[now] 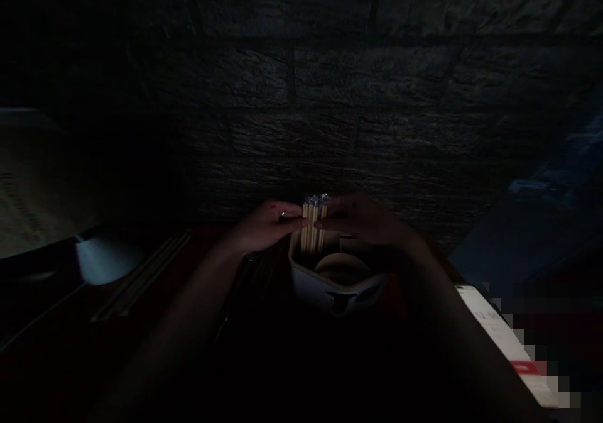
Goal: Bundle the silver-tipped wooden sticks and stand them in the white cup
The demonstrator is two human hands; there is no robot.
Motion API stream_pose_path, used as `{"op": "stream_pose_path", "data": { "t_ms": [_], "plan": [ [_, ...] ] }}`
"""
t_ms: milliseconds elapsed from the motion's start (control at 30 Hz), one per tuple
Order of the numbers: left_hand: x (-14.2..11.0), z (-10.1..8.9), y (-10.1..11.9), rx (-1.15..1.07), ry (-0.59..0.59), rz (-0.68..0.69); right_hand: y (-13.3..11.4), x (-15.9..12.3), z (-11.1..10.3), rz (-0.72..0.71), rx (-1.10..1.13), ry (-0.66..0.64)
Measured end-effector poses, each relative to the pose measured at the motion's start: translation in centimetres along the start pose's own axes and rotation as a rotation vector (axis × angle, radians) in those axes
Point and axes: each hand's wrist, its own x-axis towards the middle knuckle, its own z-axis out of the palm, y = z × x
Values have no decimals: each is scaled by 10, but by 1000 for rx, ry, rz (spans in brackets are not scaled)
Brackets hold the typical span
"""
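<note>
A bundle of pale wooden chopsticks stands upright in the middle of the head view, with crinkled clear plastic at its top ends. My left hand pinches the bundle from the left, thumb in front. From the right, my right hand closes on the same bundle, its thumb across the front; the other fingers are mostly in shadow. The sticks' lower ends reach into a light-coloured, angular open box. Inside the box, in front of the sticks, is a rounded tan object, its kind unclear.
Several long thin sticks lie on the dark table to the left, beside a pale cup-like object. At the right lies a lit phone. A dark stone-block wall rises close behind the box. Much of the foreground is too dark to make out.
</note>
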Motion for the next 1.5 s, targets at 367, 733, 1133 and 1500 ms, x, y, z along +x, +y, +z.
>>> {"op": "stream_pose_path", "data": {
  "t_ms": [367, 733, 1133, 1500],
  "plan": [
    [2, 1, 0, -198, 25, -15, -2, -3, -7, 37, 2, 81],
    [6, 12, -12, -253, 15, 7, -5, -4, -2, 107, 63, 31],
    [8, 13, -15, -331, 17, 21, -8, -13, -14, 100, -51, 39],
    [8, 15, -13, -350, 75, 5, -17, -18, -13, 75, -103, 140]
  ]
}}
